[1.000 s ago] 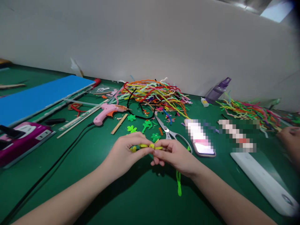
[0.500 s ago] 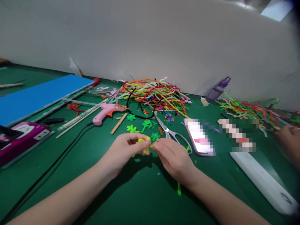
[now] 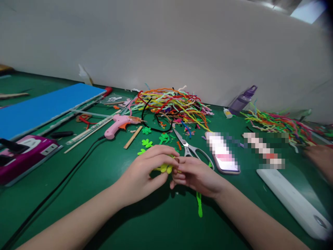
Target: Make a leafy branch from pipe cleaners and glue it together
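Observation:
My left hand [image 3: 147,173] and my right hand [image 3: 199,176] meet over the middle of the green table, fingertips together. Between them is a yellow pipe-cleaner piece [image 3: 166,169] with looped petals, partly covered by my fingers. The left fingers curve over its top; the right fingers pinch it from the side. Just beyond lie green pipe-cleaner flowers [image 3: 147,143] and open scissors [image 3: 191,147]. A bright green pipe-cleaner strip [image 3: 199,205] pokes out below my right wrist, its upper part hidden.
A pink glue gun [image 3: 117,126] with a black cord lies left, near a magenta power strip [image 3: 28,156]. Behind is a heap of coloured pipe cleaners [image 3: 169,102]. A phone [image 3: 223,156], a white bar-shaped object [image 3: 288,198] and another person's hand [image 3: 318,158] are right.
My left hand has rolled forward over the yellow piece, its fingers now covering the top. My right hand has turned so its curled fingers show beneath.

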### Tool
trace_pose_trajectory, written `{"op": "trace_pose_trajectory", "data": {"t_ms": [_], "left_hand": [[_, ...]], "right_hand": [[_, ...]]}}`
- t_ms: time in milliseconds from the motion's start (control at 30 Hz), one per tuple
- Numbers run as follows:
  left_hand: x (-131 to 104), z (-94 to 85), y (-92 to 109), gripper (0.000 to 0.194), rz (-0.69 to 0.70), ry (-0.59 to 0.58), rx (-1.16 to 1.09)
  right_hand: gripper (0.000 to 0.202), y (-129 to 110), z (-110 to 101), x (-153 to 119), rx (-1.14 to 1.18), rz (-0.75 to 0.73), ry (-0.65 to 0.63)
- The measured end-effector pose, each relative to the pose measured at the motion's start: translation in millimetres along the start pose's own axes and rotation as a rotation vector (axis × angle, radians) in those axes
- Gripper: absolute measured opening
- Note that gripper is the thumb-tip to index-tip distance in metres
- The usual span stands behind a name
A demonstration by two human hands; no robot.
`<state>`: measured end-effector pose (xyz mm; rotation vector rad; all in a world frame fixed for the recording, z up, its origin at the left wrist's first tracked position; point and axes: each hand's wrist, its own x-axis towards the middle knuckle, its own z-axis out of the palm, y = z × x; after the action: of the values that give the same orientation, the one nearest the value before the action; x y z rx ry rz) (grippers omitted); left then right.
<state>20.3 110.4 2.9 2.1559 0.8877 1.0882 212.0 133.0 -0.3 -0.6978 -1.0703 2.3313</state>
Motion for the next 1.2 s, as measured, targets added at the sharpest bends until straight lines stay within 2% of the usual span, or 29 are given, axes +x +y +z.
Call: {"op": "trace_pose_trajectory", "data": {"t_ms": [133, 233, 333, 467, 667, 833, 933, 1000, 1067, 1200], "left_hand": [[2, -1.8, -3, 0.024, 0.054, -0.022, 0.000], [1, -3.2, -5, 0.018, 0.022, -0.006, 0.003], [1, -3.3, -5, 0.015, -0.082, 0.036, 0.010], [2, -2.6, -4, 0.013, -0.303, 0.110, -0.039], [5, -0.7, -9, 0.022, -0.587, 0.163, -0.211], [6, 1.7, -11, 0.025, -0.715, 0.178, -0.396], [5, 4.8, -11, 0.025, -0.764, 0.198, -0.516], [5, 7.2, -11, 0.025, -0.776, 0.217, -0.566], [5, 8.4, -12, 0.026, -0.771, 0.213, -0.563], [5, 4.9, -13, 0.027, -0.669, 0.230, -0.360]], "right_hand": [[0.017, -3, 0, -1, -0.038, 0.033, 0.007], [0.024, -4, -1, -1, -0.197, 0.019, 0.025], [0.030, -4, 0, 0, -0.486, -0.052, 0.096], [0.031, -4, 4, -1, -0.762, -0.145, 0.185], [0.024, 1, 3, -4, -1.300, -0.435, 0.262], [0.024, 8, -2, -3, -1.860, -0.813, 0.298], [0.023, 10, -2, -3, -2.093, -0.905, 0.277], [0.022, 9, 0, -3, -2.125, -0.907, 0.276], [0.023, 8, 3, -4, -1.990, -0.827, 0.314], [0.024, 5, 6, -4, -1.316, -0.414, 0.344]]}}
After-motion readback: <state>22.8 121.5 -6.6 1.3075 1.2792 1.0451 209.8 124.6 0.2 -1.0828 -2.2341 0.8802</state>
